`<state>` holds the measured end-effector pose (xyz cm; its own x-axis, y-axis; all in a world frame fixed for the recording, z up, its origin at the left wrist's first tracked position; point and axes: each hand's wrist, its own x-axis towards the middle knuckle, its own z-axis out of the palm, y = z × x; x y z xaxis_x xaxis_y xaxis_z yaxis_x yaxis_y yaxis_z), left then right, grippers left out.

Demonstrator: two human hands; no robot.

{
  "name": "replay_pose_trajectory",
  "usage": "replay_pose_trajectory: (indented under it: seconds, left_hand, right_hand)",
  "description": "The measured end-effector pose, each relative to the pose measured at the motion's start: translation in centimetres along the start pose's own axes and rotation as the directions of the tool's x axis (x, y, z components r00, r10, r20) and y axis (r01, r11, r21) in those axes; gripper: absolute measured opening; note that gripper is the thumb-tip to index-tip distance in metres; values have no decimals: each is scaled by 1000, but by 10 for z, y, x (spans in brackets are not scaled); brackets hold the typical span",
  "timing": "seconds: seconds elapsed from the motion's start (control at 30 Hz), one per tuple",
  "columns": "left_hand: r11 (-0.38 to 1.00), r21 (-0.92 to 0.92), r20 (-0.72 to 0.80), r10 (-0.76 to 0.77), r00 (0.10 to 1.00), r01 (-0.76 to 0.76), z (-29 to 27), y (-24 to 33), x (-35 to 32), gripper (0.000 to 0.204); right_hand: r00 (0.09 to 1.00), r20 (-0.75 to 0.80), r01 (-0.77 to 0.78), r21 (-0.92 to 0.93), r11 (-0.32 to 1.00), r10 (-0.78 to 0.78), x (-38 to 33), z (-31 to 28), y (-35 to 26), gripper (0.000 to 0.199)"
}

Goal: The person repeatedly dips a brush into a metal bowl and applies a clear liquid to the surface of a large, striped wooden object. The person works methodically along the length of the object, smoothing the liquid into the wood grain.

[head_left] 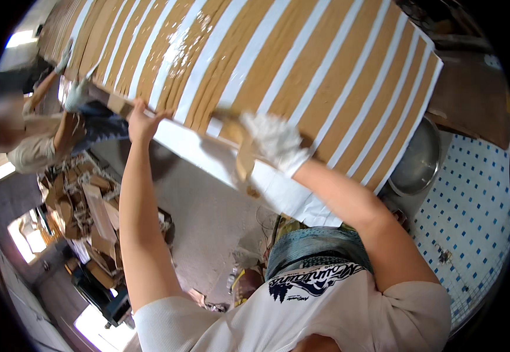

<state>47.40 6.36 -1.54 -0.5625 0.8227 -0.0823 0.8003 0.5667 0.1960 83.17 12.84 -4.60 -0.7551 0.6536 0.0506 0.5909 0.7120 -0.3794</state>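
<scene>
In front of me lies a large surface (308, 76) covered in alternating brown and white stripes, shiny toward the far left. My left hand (142, 122), bare, is at its near edge with fingers bent and thumb pointing right. A small brown block-like piece (119, 105) shows beside those fingers, its far end hidden by them. Over the near edge, my right hand (275, 141) wears a white glove and is smeared by motion. A curved tan strip (244, 155) hangs beside the glove down across the white edge. How the gloved fingers meet it is blurred.
At the left another person (44, 132) reaches the surface with gloved hands. Cardboard scraps (90, 205) are heaped on the floor below. To the right are a round metal basin (416, 161), a brown board (472, 94) and a white sheet with blue squares (466, 205).
</scene>
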Motion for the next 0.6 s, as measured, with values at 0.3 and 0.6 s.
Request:
replay_pose_trajectory:
  seconds: [0.3, 0.6]
  left_hand:
    - [995, -32, 128, -93, 987, 98, 2, 13, 6, 91]
    - [879, -450, 154, -99, 983, 159, 1, 15, 0, 102]
  right_hand:
    - [942, -282, -155, 108, 982, 180, 99, -51, 261, 48]
    - [994, -44, 113, 311, 944, -105, 74, -50, 189, 25]
